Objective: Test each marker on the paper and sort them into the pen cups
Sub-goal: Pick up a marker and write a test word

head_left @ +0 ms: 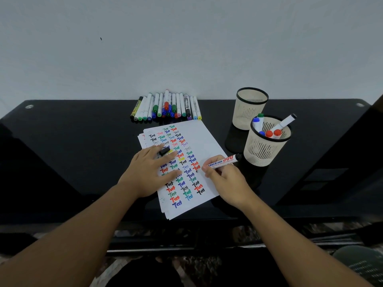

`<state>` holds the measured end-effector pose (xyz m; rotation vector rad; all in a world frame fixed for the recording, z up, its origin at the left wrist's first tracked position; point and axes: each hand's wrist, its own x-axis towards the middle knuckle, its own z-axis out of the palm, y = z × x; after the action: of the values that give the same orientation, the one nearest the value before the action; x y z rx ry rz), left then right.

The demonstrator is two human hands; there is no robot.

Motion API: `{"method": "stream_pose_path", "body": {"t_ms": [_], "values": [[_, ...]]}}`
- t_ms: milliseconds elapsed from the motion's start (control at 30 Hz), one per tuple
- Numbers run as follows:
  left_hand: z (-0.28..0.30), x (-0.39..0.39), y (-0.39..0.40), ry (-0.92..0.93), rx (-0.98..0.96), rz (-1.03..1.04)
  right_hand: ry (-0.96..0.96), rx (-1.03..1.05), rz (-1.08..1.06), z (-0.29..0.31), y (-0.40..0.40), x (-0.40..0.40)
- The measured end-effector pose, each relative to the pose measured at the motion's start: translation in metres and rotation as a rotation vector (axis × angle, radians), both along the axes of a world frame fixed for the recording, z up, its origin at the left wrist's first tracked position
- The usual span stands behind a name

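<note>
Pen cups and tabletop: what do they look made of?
The near pen cup and far pen cup: likely matte cream plastic, slotted walls, black rims. The tabletop: black and glossy, probably glass or lacquer, since it mirrors the cups; which one is unclear.

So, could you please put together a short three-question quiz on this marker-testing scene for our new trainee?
1. True or false: the far cup holds markers.
2. Which hand grips the marker at the paper? A) left B) right
3. Fill in: the left hand lies flat on the paper with a black ____ between its fingers.

Key:
1. False; only the near cup shows markers inside.
2. B, the right hand.
3. Cap.

The untested markers lie by the wall.
</note>
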<state>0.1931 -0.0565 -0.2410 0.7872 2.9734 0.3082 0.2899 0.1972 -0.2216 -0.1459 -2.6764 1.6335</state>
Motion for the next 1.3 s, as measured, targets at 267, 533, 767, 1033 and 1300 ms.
{"method": "stream_pose_path", "body": {"t_ms": [267,533,767,1033,1300], "values": [[0.0024,0.0014,0.0003,-0.009,0.004,0.002,0.022,0.039,-0.019,0.0007,-0.001,0.0005],[0.0024,0.001,0.0004,-0.017,0.0,0.005,0.011,0.054,0.006,0.0031,0.0009,0.0019],[0.0013,0.0011,-0.0002,-0.017,0.014,0.006,0.035,-0.037,-0.035,0.0,0.0029,0.0023],[-0.0001,-0.0003,-0.0013,-0.001,0.012,0.002,0.011,0.01,-0.035,0.0002,0.0015,0.0019],[0.0007,-0.0017,-0.0004,-0.017,-0.007,0.004,-0.003,-0.006,-0.021,0.0011,0.0018,0.002]]}}
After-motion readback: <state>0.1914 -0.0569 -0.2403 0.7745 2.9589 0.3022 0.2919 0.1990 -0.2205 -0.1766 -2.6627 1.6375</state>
